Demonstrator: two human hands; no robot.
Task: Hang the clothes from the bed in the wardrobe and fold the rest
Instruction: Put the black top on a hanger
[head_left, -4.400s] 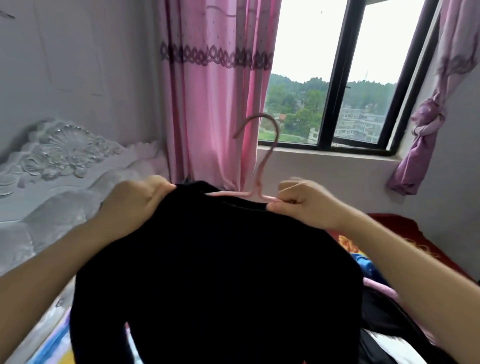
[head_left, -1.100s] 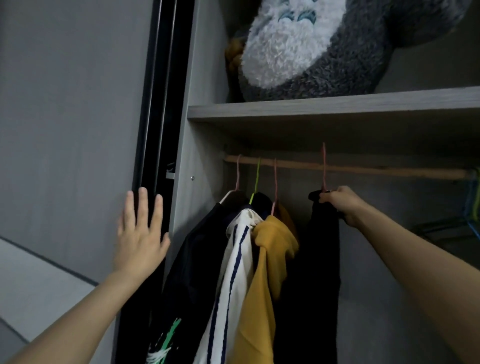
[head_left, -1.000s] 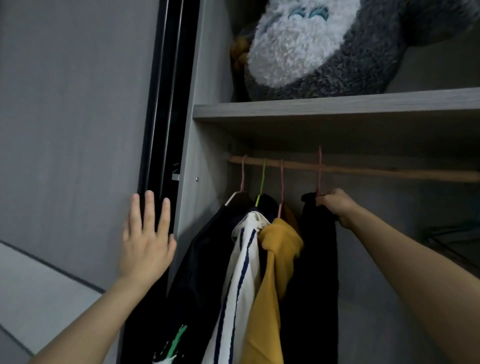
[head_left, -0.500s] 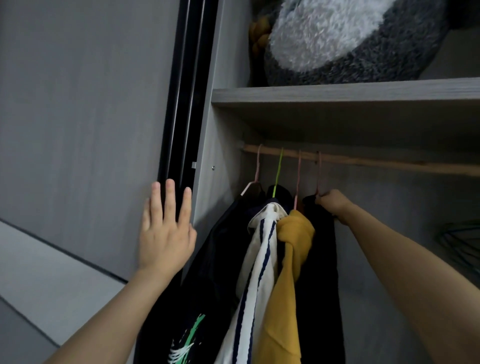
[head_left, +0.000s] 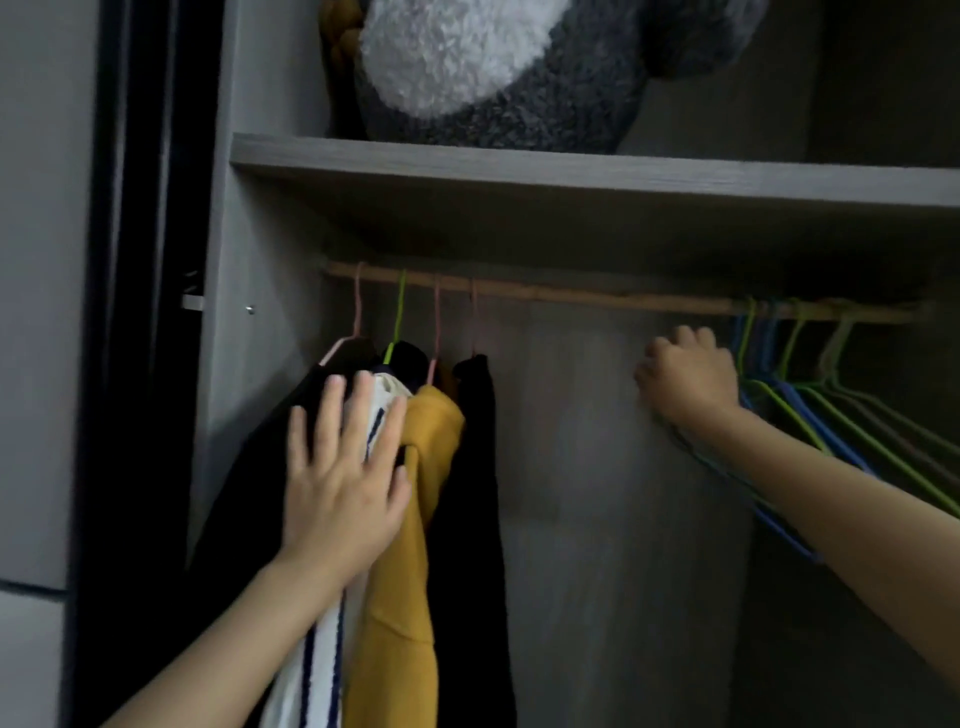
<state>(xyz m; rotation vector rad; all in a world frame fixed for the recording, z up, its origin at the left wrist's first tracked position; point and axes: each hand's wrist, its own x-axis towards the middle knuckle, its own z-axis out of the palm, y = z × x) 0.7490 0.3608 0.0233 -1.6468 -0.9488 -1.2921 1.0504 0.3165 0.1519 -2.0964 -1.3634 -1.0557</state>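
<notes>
The black garment (head_left: 470, 467) hangs from a pink hanger (head_left: 473, 322) on the wooden rail (head_left: 597, 298), rightmost in a row with a yellow top (head_left: 400, 597), a white navy-striped top (head_left: 322, 649) and a dark jacket (head_left: 249, 483). My left hand (head_left: 343, 467) lies flat with spread fingers against the striped top and the jacket. My right hand (head_left: 685, 379) is off the black garment, over at the left end of a bunch of bare green and blue hangers (head_left: 810, 395). Its fingers are curled, and whether they hold a wire is hidden.
A grey and white plush toy (head_left: 493, 67) fills the shelf (head_left: 571, 171) above the rail. The dark door track (head_left: 130, 312) and a grey door panel (head_left: 36, 312) run down the left. Bare rail and the wardrobe's back wall show between the black garment and the hangers.
My right hand let go of the hung black garment and moved right to the bare hangers. My left hand left the door edge and came onto the hanging clothes.
</notes>
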